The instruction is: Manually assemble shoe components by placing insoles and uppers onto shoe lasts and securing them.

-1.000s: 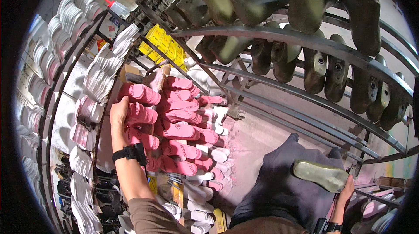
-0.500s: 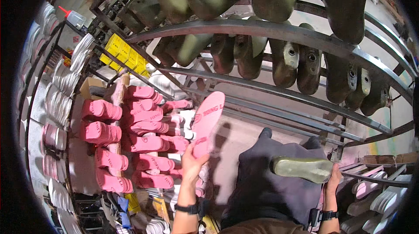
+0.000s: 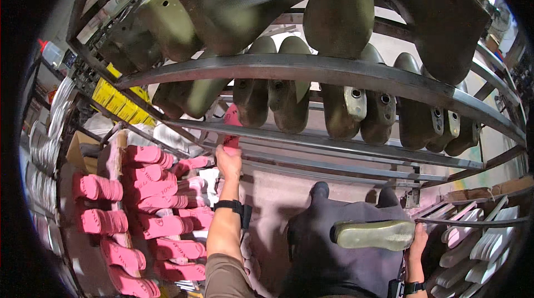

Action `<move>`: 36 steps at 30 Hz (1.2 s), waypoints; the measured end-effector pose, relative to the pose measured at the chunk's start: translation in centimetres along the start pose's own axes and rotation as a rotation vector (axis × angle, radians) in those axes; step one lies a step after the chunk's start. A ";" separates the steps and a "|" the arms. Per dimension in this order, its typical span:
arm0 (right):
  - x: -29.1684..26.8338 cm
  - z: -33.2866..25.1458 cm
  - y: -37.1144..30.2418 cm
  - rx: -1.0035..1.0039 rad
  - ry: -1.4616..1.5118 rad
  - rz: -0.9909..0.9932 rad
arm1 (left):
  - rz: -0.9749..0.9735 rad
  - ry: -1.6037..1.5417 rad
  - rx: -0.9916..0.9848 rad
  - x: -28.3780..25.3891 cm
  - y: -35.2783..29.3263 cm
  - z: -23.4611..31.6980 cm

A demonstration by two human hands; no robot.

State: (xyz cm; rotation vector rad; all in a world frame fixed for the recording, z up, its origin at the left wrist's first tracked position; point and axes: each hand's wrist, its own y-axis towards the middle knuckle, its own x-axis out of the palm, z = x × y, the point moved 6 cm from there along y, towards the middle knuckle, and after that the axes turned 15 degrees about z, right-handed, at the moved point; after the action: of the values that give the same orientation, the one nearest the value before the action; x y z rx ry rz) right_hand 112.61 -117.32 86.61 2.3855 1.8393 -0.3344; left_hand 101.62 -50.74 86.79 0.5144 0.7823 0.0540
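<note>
My left hand (image 3: 229, 163) reaches forward to the rack, closed on a pink insole (image 3: 232, 116). That insole stands upright, partly hidden behind a metal rail, close to the dark green shoe lasts (image 3: 251, 100) in the lower row. Over my lap, my right hand (image 3: 417, 242) grips one end of a green shoe last (image 3: 374, 235), which lies sideways with its pale sole face up. Its fingers are partly hidden behind the last. Left of my left arm, stacks of pink insoles (image 3: 158, 225) sit on a stand.
A metal rack (image 3: 311, 67) with larger lasts (image 3: 340, 8) above crosses the front. Yellow boxes (image 3: 119, 103) and a cardboard box (image 3: 82, 150) lie to the far left. White insoles (image 3: 495, 237) fill a shelf on the right, behind a dark bar (image 3: 473, 221).
My left hand has moved forward and left, carrying the pink insole from beside the stacks to the rack. My right hand still holds the last, slightly shifted in view. The view has shifted.
</note>
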 end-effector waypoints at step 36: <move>-21.1 21.9 -0.2 0.330 -0.475 0.532 | -0.832 -0.077 1.006 -17.5 -34.9 26.6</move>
State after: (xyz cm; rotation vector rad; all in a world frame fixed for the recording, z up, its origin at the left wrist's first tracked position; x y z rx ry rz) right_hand 105.01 -141.93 70.47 2.5710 0.9658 -1.0884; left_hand 102.43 -96.65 97.99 1.0810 0.8645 -1.1742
